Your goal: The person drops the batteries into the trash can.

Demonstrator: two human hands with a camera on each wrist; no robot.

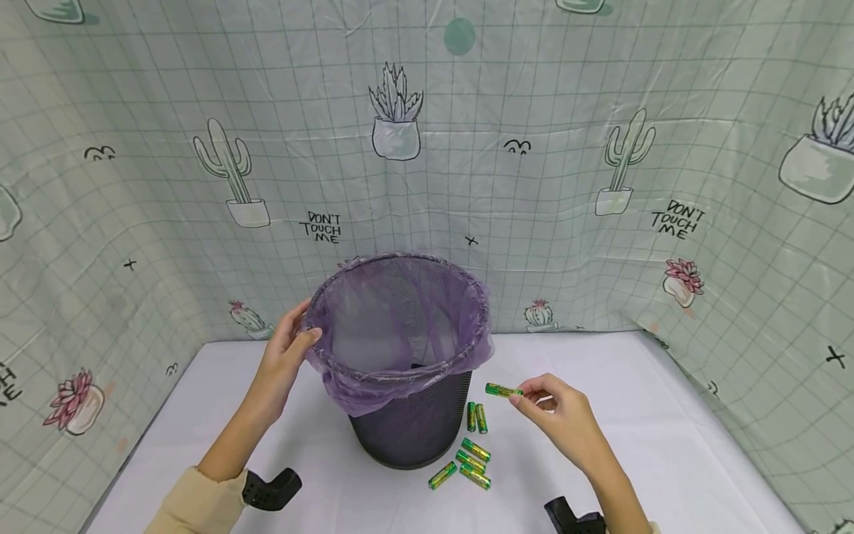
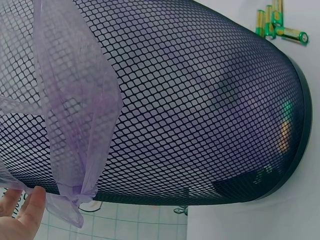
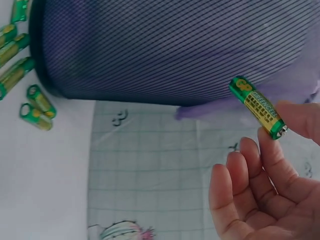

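A black mesh wastebasket (image 1: pixel 414 426) stands on the table, lined with a purple bag (image 1: pixel 370 393) folded over its rim. My left hand (image 1: pixel 283 363) holds the rim at its left side, thumb on top and fingers outside. In the left wrist view only the fingertips (image 2: pixel 35 205) show, against the bag and mesh. To the right of the basket, my right hand (image 1: pixel 560 415) pinches a green and yellow battery (image 3: pixel 257 107) by one end between thumb and index finger, above the table. Several similar batteries (image 1: pixel 475 449) lie beside the basket's base.
White cloth (image 1: pixel 293 445) covers the tabletop. A grid-patterned curtain with cactus prints (image 1: pixel 427 193) surrounds the table at the back and both sides. Black wrist devices (image 1: pixel 272 489) are on both forearms. Coloured shapes show blurrily through the basket's mesh near its bottom.
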